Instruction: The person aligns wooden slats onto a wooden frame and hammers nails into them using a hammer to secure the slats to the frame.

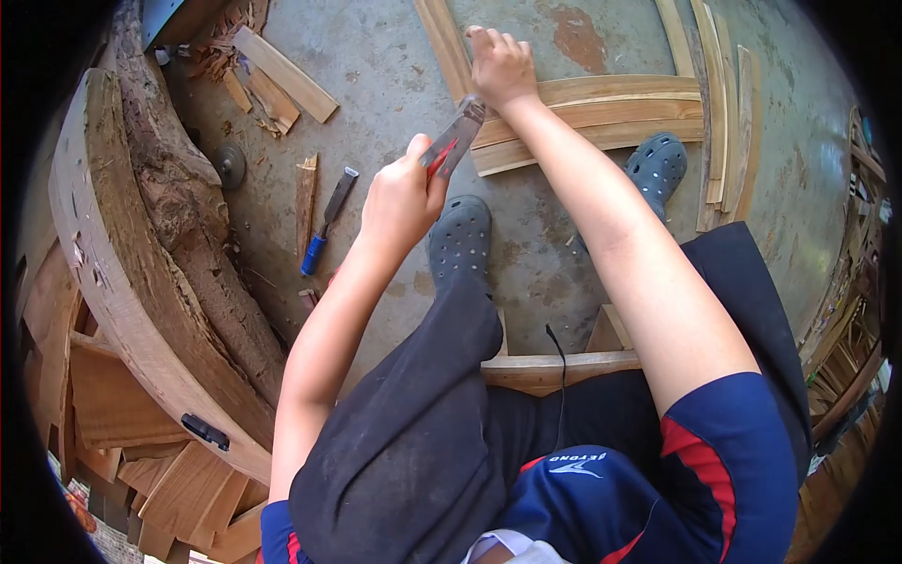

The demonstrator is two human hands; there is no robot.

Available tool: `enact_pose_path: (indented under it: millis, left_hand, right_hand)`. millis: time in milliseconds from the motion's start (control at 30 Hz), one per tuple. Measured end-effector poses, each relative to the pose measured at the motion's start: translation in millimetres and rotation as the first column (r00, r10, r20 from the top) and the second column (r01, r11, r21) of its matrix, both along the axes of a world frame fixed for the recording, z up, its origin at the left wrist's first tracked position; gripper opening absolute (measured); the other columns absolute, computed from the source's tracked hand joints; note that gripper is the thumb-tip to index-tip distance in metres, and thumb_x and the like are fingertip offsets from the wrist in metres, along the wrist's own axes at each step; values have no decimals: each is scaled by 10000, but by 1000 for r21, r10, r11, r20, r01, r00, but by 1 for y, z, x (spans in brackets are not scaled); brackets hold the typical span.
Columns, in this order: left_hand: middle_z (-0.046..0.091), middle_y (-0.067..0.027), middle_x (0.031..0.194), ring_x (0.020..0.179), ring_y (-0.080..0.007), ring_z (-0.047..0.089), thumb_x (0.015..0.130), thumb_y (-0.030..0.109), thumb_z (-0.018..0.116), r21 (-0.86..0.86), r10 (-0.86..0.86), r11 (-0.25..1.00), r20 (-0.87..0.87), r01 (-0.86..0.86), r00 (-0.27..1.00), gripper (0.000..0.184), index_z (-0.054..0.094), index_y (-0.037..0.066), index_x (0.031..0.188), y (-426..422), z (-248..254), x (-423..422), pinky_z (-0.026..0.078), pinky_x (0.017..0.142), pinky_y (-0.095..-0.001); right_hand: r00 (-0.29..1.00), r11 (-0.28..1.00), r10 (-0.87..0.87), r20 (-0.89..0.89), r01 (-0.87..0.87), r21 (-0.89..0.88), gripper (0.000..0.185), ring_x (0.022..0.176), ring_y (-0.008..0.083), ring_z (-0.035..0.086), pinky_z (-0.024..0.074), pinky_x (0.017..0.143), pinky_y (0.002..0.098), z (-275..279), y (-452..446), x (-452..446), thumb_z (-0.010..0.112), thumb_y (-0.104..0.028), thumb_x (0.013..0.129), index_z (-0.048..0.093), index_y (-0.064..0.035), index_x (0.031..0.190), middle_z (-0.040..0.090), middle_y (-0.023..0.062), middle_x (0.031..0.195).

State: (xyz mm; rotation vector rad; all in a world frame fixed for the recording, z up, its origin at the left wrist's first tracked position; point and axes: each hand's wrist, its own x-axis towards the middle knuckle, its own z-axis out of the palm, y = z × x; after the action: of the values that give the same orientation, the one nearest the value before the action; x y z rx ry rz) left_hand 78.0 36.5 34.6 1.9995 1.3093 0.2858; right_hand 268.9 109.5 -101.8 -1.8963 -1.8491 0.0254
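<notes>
My left hand is wrapped round a grey metal tool with red on it, possibly pincers; its exact kind is unclear. The tool's far end is at the corner where a long wooden strip meets several curved wooden boards, close to my right wrist. My right hand is closed above that corner, its fingers curled away from me. Whatever lies beneath or inside those fingers is hidden. The boards lie side by side on the floor in front of my shoes.
A blue-handled chisel lies on the concrete floor beside a thin wood piece. To the left are a large log, wood scraps and a round metal disc. Long strips lie at the right.
</notes>
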Motion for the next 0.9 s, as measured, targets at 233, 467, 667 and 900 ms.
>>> enact_pose_path:
  millis: [233,467,667,900]
  left_hand:
    - [573,-225,643,654,-427,601,826,102,597,21,6,1000,2,-6,1000,186,450,35,918,3,-28,-2,473,553,-485]
    - [566,-229,641,662,-427,600,828,102,595,97,-40,995,197,21,980,189,440,17,898,-7,-24,-4,473,549,-478]
    - [568,-241,664,685,-435,596,834,95,589,43,1,999,117,-6,993,180,442,22,908,-5,-4,1,471,551,-478]
    - [564,-213,626,656,-418,602,871,126,585,-13,28,1000,41,-27,999,157,498,-2,896,2,-19,7,476,545,-455]
  right_hand:
    - [1000,1000,0,-24,-1,-29,248,856,268,599,426,731,441,1,-2,0,507,-149,824,502,-137,1072,604,53,908]
    - [1000,998,-5,-13,4,-62,235,865,268,603,425,733,443,-1,-2,-2,500,-159,830,498,-137,1064,604,59,910]
    - [999,999,-14,-29,12,-53,197,857,273,607,429,729,449,0,-3,0,502,-159,833,491,-134,1027,610,67,903]
    - [999,999,-24,-44,22,-48,135,840,286,609,436,712,449,4,-4,-2,477,-174,880,486,-127,1007,621,73,891]
